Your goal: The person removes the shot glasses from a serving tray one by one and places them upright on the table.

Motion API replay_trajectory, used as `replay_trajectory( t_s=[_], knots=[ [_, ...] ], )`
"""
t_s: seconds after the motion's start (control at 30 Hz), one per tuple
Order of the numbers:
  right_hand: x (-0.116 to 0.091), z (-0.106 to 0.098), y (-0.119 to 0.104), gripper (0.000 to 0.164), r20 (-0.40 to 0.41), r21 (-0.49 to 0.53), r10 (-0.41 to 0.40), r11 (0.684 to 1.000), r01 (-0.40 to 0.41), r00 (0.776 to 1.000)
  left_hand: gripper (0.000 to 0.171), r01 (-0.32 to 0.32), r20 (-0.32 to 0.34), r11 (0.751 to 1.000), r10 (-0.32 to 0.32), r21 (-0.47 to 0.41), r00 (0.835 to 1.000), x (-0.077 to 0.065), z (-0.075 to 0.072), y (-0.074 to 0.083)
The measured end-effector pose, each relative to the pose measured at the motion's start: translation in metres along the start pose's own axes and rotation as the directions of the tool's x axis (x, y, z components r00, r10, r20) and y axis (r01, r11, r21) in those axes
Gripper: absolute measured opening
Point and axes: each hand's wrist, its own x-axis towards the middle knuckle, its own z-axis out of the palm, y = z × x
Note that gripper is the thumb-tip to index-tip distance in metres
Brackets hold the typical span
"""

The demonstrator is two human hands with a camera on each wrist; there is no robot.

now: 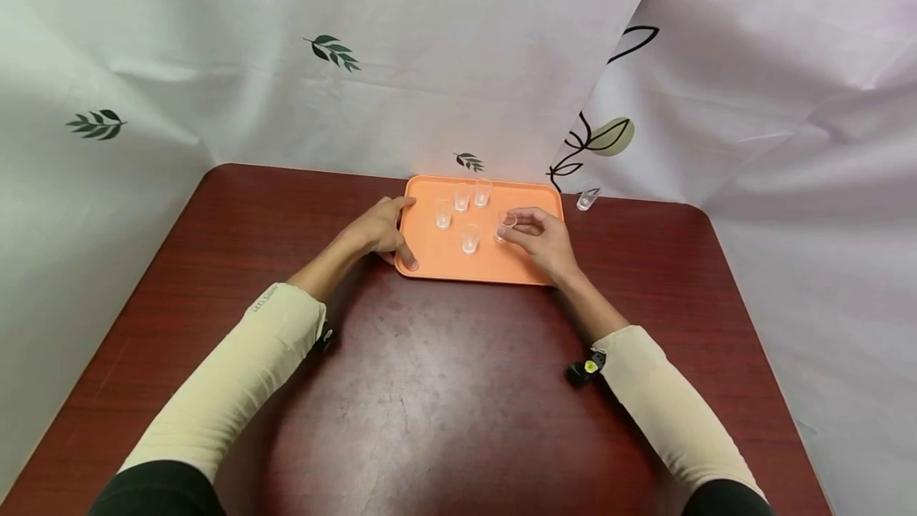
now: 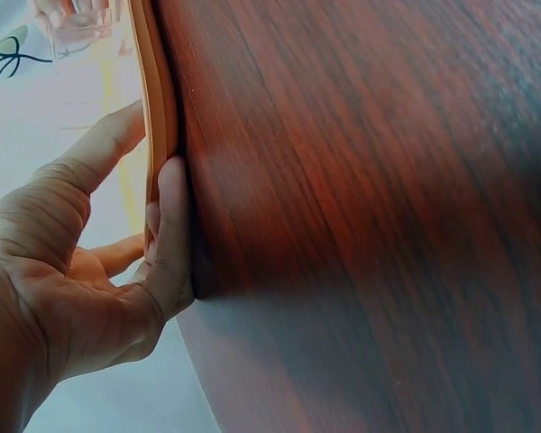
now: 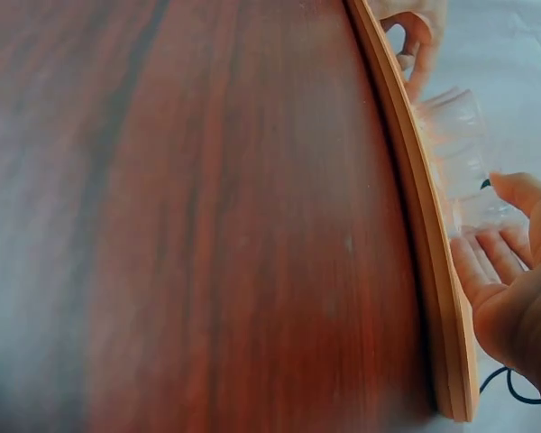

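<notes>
An orange tray [image 1: 437, 261] lies at the far edge of the table. At its left end, my left hand [image 1: 384, 228] grips the rim, with the thumb over the near corner. The left wrist view shows fingers of that hand lying along the outside of the tray's edge [image 2: 160, 108]. On the right part of the tray, my right hand [image 1: 542, 244] pinches a small clear cup [image 1: 505, 224] between thumb and fingers. Several similar upright cups [image 1: 470, 240] stand to its left on the tray. In the right wrist view, clear cups [image 3: 460, 135] overlap one another beyond the rim.
One more clear cup [image 1: 587, 198] stands off the tray, behind its right end, close to the table's back edge. The dark red wooden table [image 1: 415, 388] meets a pale curtain [image 1: 458, 54] with leaf prints at the back.
</notes>
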Motion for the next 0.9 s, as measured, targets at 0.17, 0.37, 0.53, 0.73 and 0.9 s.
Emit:
replay_trajectory(
  t_s=[0.17,0.37,0.53,0.73,0.9],
  knots=[
    [-0.005,-0.009,0.001,0.043,-0.020,-0.007,0.018,1.000,-0.019,1.000,0.140,-0.001,0.002,1.000,0.001,0.003,1.000,-0.001,-0.001,0.002],
    [-0.007,-0.022,0.004,0.045,-0.044,0.000,0.022,1.000,-0.022,0.999,0.138,-0.006,-0.006,1.000,0.006,0.003,1.000,-0.003,0.000,0.001],
    [-0.011,-0.031,0.005,0.046,-0.070,0.051,0.013,0.999,-0.009,0.997,0.138,-0.007,-0.006,1.000,0.007,0.008,1.000,-0.004,0.000,0.001],
    [-0.014,-0.044,0.009,0.046,-0.099,0.098,0.010,0.995,0.000,0.995,0.138,-0.007,-0.005,1.000,0.007,0.001,1.000,-0.004,0.000,0.001],
    [-0.017,-0.052,0.012,0.046,-0.120,0.098,0.020,0.995,-0.008,0.993,0.137,-0.005,-0.004,1.000,0.005,0.017,1.000,-0.002,0.000,0.001]
  ],
)
